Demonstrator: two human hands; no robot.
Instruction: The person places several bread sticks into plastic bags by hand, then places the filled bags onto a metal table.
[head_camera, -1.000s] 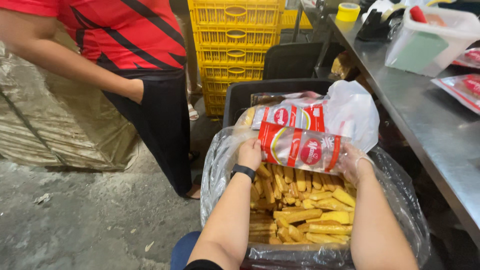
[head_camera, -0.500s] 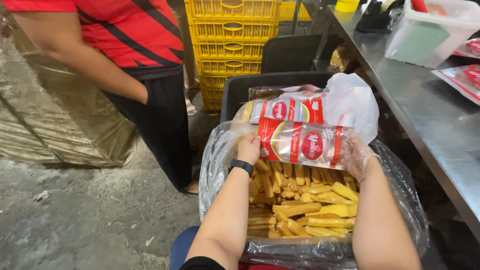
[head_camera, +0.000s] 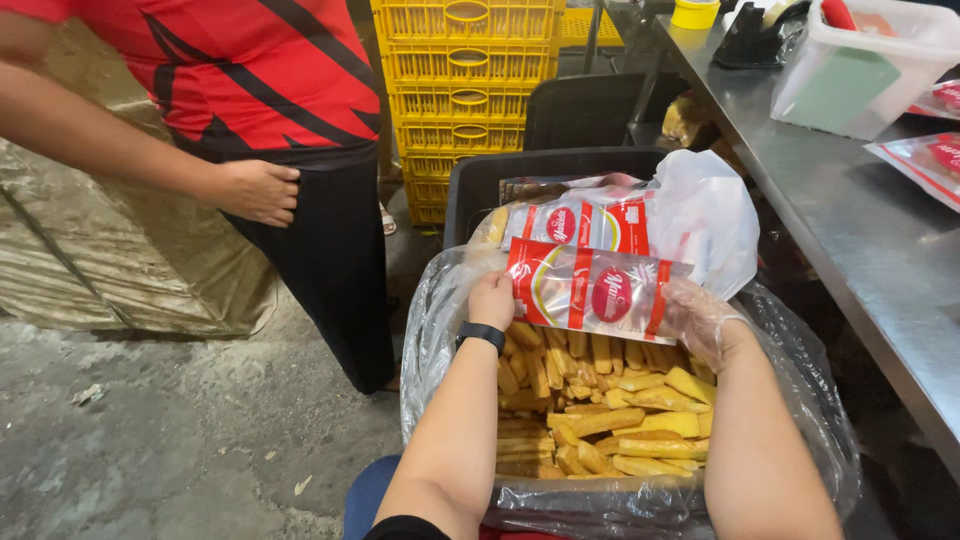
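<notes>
We have the printed snack pouch (head_camera: 590, 290) pinched at both ends, left hand (head_camera: 492, 298) and gloved right hand (head_camera: 705, 322) both closed on it, right above the bag of yellow sticks (head_camera: 600, 420). Looks early: bag nearly full, held pouch flat. Beyond the bag, more pouches (head_camera: 580, 222) in the black crate (head_camera: 480, 190); right of it, the desk (head_camera: 850, 240).

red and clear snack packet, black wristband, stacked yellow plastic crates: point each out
red and clear snack packet (head_camera: 590, 292), head view, middle of its face
black wristband (head_camera: 481, 335), head view, band's top
stacked yellow plastic crates (head_camera: 462, 95), head view, front wall
</notes>
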